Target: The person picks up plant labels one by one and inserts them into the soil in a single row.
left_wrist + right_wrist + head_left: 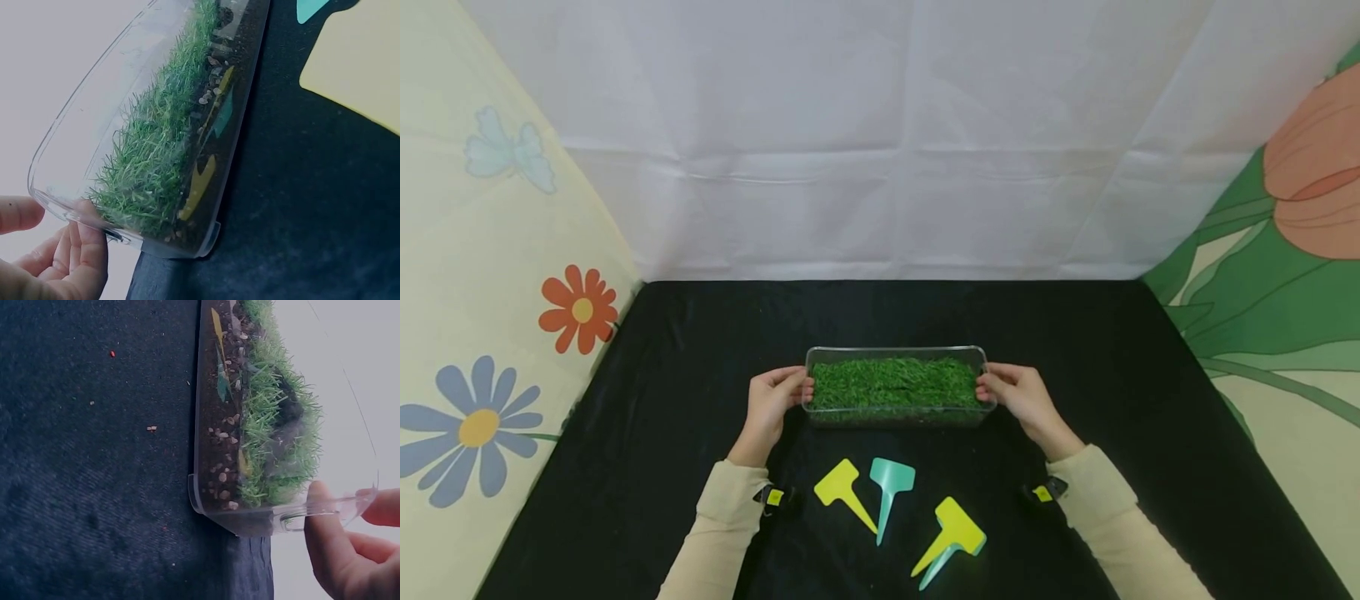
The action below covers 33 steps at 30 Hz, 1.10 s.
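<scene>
A long clear plastic box (895, 419) sits on the black cloth, holding green artificial-looking grass (895, 382). My left hand (771, 404) pinches its left end, thumb and fingers at the rim. At the opposite end, my right hand (1024, 404) grips the rim the same way. Through the wall in the left wrist view, dark soil (194, 234) and small pale pebbles (206, 99) show beneath the grass. Nearer to me lie T-shaped plant labels: a yellow label (838, 482), a teal label (892, 477), and another yellow label (958, 525) overlapping a teal one (942, 565).
Black cloth (700, 350) covers the table. A white sheet (887, 167) hangs behind, with flower-printed panels (490, 292) at the left and right. Small crumbs (152, 428) lie on the cloth near the box in the right wrist view.
</scene>
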Tool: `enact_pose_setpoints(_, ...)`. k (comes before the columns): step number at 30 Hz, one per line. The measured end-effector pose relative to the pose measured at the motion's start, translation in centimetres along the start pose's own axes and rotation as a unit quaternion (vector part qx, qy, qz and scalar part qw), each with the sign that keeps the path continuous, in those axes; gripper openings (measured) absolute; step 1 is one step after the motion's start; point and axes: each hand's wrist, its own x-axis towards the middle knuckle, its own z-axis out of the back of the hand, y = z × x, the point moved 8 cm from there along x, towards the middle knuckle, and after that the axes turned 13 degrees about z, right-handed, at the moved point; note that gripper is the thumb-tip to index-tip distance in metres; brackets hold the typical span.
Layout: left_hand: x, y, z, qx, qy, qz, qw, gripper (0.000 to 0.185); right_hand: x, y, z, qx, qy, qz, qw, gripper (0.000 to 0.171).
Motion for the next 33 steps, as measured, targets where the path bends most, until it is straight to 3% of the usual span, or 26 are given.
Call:
enact_pose_setpoints(12,0.0,0.5,0.1,-0.001,0.02,0.002,0.9998,0.026,-0.1,-0.4,-0.1,0.006,0.002,-0.004,1.0,0.041)
enact_pose_setpoints(18,-0.5,0.2,0.0,0.059,0.01,-0.018,0.9981,0.025,-0.3,-0.5,0.1,-0.006,0.002,-0.006,1.0,0.042)
enact_pose_setpoints(28,-1.8,-0.4,0.6,0.178,-0.015,-0.086,0.9801,0.026,-1.4,0.0,0.9,-0.097,0.025,0.003,0.995,0.044)
enact_pose_setpoints(33,-3.0,-1.1,1.0,0.233,-0.036,-0.139,0.9618,0.024,-2.0,0.3,1.1,-0.109,0.026,0.015,0.994,0.042)
